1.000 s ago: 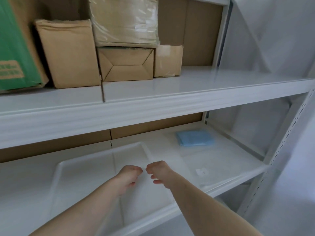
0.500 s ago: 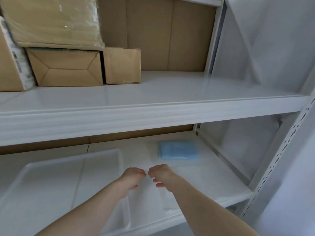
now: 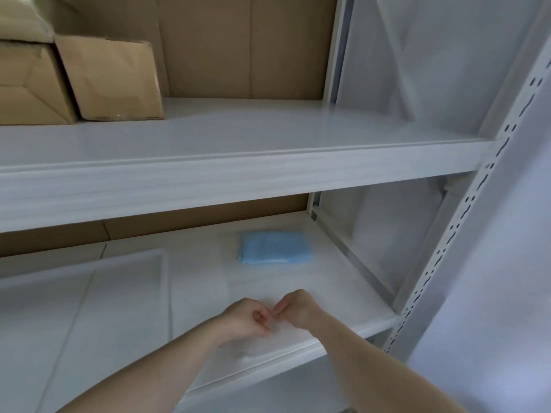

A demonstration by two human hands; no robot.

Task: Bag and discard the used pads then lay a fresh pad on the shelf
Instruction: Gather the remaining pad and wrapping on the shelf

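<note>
Reaching over the lower shelf [image 3: 343, 296], the left hand [image 3: 244, 320] and right hand [image 3: 299, 307] meet knuckle to knuckle, fingers curled. Each grip looks pinched on a thin clear film [image 3: 253, 347] below them, though blur leaves this uncertain. Folded blue pad [image 3: 274, 247] lies on the shelf beyond the right grip, well apart. Clear tray [image 3: 89, 293] sits left of the left grip. Cardboard boxes [image 3: 110, 79] stand on the upper shelf [image 3: 238, 150].
</note>
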